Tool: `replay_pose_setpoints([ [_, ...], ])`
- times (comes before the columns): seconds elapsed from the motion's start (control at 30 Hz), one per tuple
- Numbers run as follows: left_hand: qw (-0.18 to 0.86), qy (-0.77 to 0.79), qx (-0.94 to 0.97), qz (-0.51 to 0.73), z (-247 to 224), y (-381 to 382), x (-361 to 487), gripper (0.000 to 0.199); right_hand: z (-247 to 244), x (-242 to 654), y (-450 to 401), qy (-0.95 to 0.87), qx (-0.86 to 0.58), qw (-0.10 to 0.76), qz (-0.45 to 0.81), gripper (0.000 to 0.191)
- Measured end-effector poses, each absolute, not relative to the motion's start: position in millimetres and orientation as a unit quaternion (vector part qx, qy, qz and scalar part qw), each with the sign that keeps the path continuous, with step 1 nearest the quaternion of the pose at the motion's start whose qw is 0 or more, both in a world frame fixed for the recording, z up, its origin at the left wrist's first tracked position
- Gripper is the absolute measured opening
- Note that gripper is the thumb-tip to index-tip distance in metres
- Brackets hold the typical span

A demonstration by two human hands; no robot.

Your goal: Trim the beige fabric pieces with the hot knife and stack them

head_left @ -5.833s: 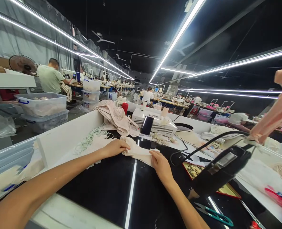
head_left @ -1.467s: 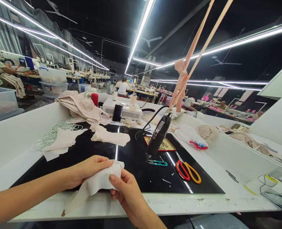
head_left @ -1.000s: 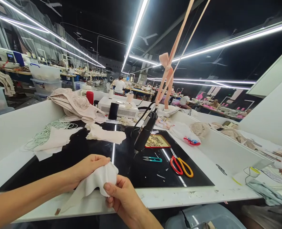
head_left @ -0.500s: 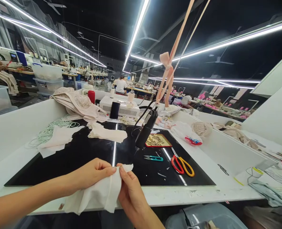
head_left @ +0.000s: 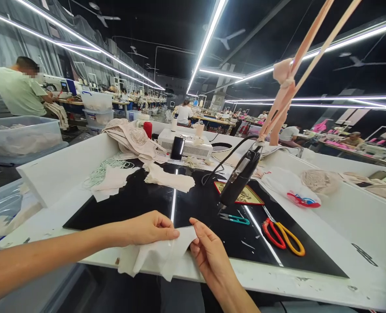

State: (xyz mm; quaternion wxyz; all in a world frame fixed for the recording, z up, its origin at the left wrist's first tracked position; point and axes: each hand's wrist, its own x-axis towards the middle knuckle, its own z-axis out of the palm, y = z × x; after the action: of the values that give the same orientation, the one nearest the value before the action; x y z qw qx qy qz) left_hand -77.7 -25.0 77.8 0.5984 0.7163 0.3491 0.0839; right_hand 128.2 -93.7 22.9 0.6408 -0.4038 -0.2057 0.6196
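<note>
We see a white table [head_left: 261,278] with a black mat [head_left: 137,204] on it. Pale fabric stack [head_left: 170,178] lies at the back of the mat, more fabric pieces [head_left: 113,180] to its left by a tangle of green cord [head_left: 98,174]; phone [head_left: 178,148] leans on a white box [head_left: 193,145]. Teal snips [head_left: 235,219] and red-and-yellow scissors [head_left: 284,237] lie right. A black handheld tool [head_left: 240,177] hangs in front of a red-rimmed tray [head_left: 262,202], covering part of it. We have the white cloth [head_left: 162,256] at the table's front edge: left hand [head_left: 150,228], fingers clamped on its top; right hand [head_left: 209,248], fingers pinched together on its right edge.
</note>
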Motion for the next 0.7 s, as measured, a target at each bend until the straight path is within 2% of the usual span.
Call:
replay_pose_setpoints([
  [0.13,0.564,0.348,0.747,0.04,81.6,-15.8,-91.8,0.059,28.4,136.6,-92.1,-0.199,-0.46,0.633,0.59,0.066],
  [0.23,0.491,0.371,0.787,0.033,86.2,-0.7,-106.9,0.045,32.3,146.3,-88.7,-0.245,-0.503,0.621,0.548,0.069],
  [0.3,0.386,0.388,0.835,0.06,92.8,11.5,-116.4,0.034,35.9,152.8,-84.6,-0.285,-0.524,0.617,0.513,0.068],
  [0.37,0.235,0.392,0.883,0.109,102.1,21.7,-125.1,0.026,41.6,158.4,-79.9,-0.331,-0.532,0.629,0.46,0.062],
  [0.47,0.014,0.359,0.922,0.145,115.0,26.3,-139.0,0.02,50.8,163.7,-75.9,-0.417,-0.523,0.657,0.347,0.042],
  [0.53,-0.065,0.325,0.935,0.129,116.7,21.1,-149.5,0.019,51.2,164.6,-77.2,-0.491,-0.512,0.648,0.279,0.026],
  [0.6,-0.066,0.301,0.947,0.093,110.8,12.0,-159.8,0.016,43.2,163.8,-81.4,-0.567,-0.496,0.608,0.25,0.016],
  [0.7,0.015,0.298,0.954,0.026,93.4,-0.7,-169.2,0.02,19.8,161.5,-90.0,-0.667,-0.473,0.524,0.238,0.017],
])
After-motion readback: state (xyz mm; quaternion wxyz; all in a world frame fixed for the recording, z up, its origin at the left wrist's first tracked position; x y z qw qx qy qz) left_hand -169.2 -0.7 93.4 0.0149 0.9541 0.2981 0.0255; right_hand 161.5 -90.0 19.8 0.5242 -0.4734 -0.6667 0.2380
